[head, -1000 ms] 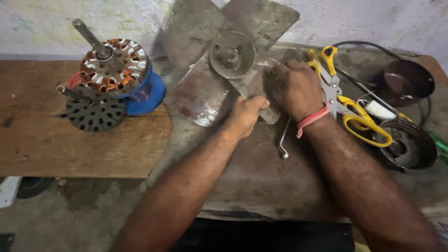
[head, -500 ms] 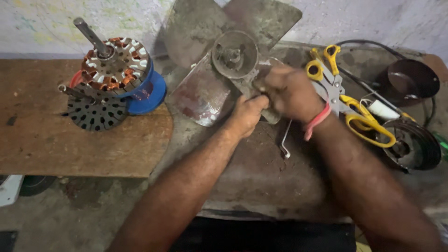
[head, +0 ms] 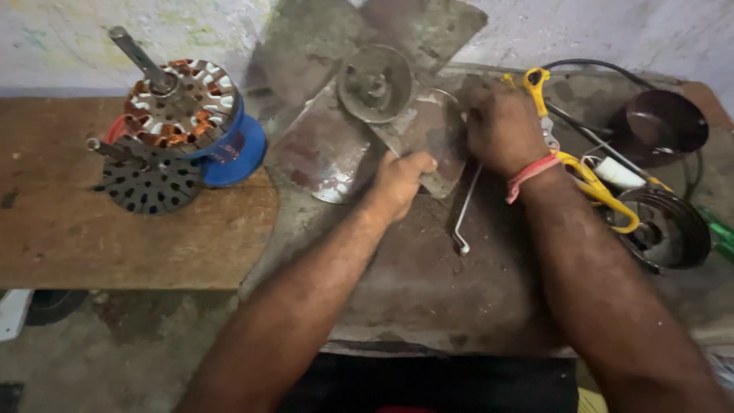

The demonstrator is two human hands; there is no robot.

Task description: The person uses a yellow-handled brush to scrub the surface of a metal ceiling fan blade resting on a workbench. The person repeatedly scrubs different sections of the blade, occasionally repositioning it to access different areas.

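The left hand (head: 399, 183) stays clamped on a fan blade (head: 329, 149); the right hand (head: 501, 126), closed beside it, has shifted slightly toward the yellow scissors (head: 592, 183).

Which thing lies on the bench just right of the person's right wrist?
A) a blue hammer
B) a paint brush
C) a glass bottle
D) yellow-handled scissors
D: the yellow-handled scissors lie beside the right hand, which rests on the metal fan blade.

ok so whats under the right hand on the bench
The right hand covers the edge of a metal fan blade. A bent metal rod pokes out below it, and yellow-handled scissors lie beside the wrist. What the fingers grip is hidden.
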